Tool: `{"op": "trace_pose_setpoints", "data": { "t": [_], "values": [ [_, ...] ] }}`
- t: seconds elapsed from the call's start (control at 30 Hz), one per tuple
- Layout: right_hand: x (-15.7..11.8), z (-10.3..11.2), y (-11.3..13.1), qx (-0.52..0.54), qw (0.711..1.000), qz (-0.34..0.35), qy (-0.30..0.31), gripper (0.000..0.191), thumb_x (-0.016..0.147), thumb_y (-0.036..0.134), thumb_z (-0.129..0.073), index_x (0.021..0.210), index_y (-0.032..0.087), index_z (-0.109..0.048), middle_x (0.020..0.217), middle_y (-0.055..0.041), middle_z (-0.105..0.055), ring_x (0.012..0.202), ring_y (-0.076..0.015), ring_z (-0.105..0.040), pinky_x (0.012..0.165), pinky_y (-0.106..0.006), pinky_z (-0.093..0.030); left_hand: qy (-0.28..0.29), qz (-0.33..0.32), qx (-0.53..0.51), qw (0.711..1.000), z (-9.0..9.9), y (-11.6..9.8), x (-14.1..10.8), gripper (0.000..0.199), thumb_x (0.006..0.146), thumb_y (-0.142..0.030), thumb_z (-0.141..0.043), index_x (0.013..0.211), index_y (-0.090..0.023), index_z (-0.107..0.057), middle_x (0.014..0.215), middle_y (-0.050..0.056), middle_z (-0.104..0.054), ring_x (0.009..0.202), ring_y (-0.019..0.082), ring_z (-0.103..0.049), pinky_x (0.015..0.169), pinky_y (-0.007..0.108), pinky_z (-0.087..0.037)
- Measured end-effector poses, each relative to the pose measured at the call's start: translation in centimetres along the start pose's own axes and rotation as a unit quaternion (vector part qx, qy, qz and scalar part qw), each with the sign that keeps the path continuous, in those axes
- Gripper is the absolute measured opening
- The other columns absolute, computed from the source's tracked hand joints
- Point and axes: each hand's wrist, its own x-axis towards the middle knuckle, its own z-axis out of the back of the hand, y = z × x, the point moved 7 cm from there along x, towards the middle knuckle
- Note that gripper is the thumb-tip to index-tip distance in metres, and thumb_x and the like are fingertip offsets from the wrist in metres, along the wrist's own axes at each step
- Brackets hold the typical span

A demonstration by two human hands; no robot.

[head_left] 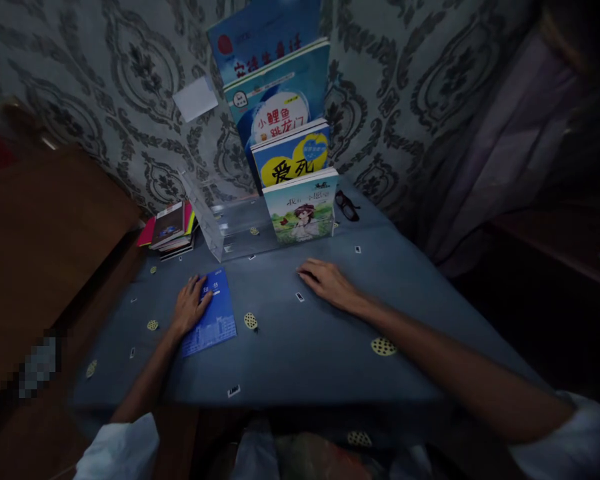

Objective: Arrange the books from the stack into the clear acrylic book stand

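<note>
My left hand lies flat with fingers spread on the left part of a blue booklet, which rests on the cloth-covered table. To the right, my right hand rests on the cloth, fingers loosely bent with a gap to the thumb and nothing visible in it. Just beyond it stands a green picture book with a drawn figure. Stepped up behind are a blue-and-yellow book, a teal book and a dark blue book.
A clear upright divider stands left of the books. Left of that is a stack of small books. Dark glasses lie right of the books. The patterned tablecloth ends at the near edge, and a wallpapered wall rises behind.
</note>
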Motion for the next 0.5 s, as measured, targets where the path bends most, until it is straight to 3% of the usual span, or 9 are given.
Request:
{"op": "trace_pose_setpoints", "data": {
  "t": [0.1, 0.23, 0.4, 0.5],
  "values": [
    [0.1, -0.2, 0.1, -0.018, 1.000, 0.008, 0.002, 0.023, 0.098, 0.020, -0.047, 0.099, 0.020, -0.070, 0.095, -0.0090, -0.069, 0.088, -0.0227, -0.065, 0.082, -0.035, -0.052, -0.002, -0.001, -0.007, 1.000, -0.3, -2.2, 0.0, 0.059, 0.101, -0.052, -0.040, 0.149, -0.019, -0.044, 0.159, 0.015, -0.041, 0.150, 0.032, -0.033, 0.121, 0.051, -0.028],
    [0.2, -0.3, 0.5, -0.033, 0.999, 0.013, 0.008, 0.024, 0.098, 0.020, -0.046, 0.095, 0.019, -0.069, 0.094, -0.0096, -0.068, 0.088, -0.0232, -0.065, 0.083, -0.035, -0.052, 0.015, -0.041, -0.040, 0.998, -1.0, -7.4, 0.4, 0.062, 0.101, -0.056, -0.041, 0.152, -0.021, -0.041, 0.163, 0.014, -0.035, 0.153, 0.032, -0.027, 0.122, 0.055, -0.025],
    [0.0, -0.1, 1.0, -0.050, 0.998, 0.008, 0.025, 0.024, 0.100, 0.021, -0.044, 0.097, 0.018, -0.068, 0.098, -0.0107, -0.067, 0.091, -0.0241, -0.064, 0.084, -0.036, -0.051, 0.034, -0.064, -0.080, 0.994, -1.9, -14.4, 1.3, 0.071, 0.101, -0.062, -0.036, 0.155, -0.015, -0.036, 0.165, 0.018, -0.028, 0.156, 0.032, -0.016, 0.125, 0.054, -0.017],
    [-0.2, -0.1, 1.0, -0.046, 0.998, 0.001, 0.033, 0.024, 0.100, 0.020, -0.044, 0.098, 0.018, -0.068, 0.099, -0.0109, -0.067, 0.091, -0.0241, -0.065, 0.084, -0.036, -0.051, 0.052, -0.115, -0.134, 0.983, -1.6, -16.6, 1.4, 0.069, 0.101, -0.062, -0.035, 0.155, -0.019, -0.036, 0.166, 0.015, -0.026, 0.156, 0.030, -0.018, 0.126, 0.052, -0.017]
  ]
}}
